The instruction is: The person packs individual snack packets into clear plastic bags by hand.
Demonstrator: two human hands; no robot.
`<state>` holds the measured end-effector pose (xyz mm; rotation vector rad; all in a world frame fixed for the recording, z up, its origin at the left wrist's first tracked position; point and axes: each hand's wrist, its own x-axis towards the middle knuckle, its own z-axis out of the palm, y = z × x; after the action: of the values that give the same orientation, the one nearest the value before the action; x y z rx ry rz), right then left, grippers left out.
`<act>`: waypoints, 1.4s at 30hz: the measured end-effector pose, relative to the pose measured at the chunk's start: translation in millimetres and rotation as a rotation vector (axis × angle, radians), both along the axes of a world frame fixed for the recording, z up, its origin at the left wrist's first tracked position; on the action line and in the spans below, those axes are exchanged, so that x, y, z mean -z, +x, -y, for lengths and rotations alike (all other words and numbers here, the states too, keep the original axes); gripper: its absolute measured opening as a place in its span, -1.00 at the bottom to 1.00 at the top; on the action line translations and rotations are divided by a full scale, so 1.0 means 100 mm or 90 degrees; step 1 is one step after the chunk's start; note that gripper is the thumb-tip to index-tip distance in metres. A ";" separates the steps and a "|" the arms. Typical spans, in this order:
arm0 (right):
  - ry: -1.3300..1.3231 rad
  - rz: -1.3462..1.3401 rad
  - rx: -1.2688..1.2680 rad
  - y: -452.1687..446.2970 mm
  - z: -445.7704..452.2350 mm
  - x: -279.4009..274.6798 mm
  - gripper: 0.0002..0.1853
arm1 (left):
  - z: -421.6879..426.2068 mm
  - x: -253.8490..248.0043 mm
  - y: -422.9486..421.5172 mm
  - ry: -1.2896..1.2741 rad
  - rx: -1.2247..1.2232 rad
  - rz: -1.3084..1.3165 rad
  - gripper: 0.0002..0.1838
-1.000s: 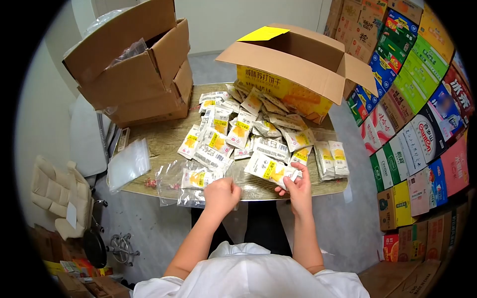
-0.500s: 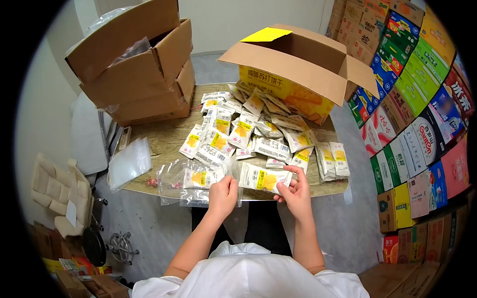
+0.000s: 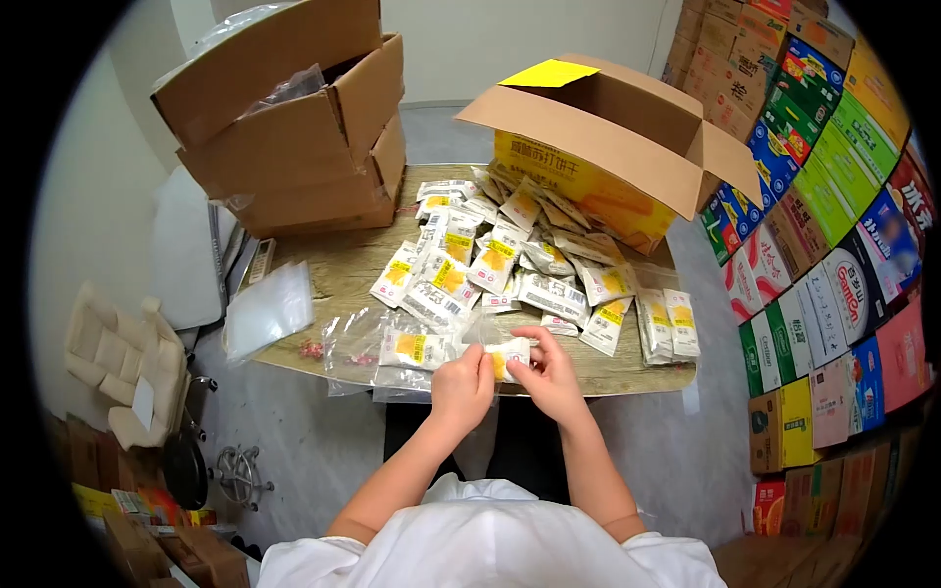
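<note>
1. One clear bag (image 3: 348,355) at desk (image 3: 627,376) edge, one bagged packet (image 3: 410,350) inside.
2. Left hand (image 3: 464,390) curled nearly closed, gripping bag edge.
3. Right hand (image 3: 551,374) partly curled, pinching one loose packet (image 3: 506,359) beside left hand.

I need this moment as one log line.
left hand: gripping clear plastic bag | right hand: holding white-and-yellow rectangular packet | beyond: pile of similar packets
</note>
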<state>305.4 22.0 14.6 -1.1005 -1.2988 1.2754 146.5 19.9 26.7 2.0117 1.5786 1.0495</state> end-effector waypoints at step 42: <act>0.350 0.204 -0.285 -0.66 -0.63 0.30 -0.75 | -0.11 -0.18 -0.10 0.084 -0.030 -0.083 -0.84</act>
<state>239.0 84.9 -15.7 -0.6489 -2.0722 0.9665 136.8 31.2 44.3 2.1807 1.6694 1.0849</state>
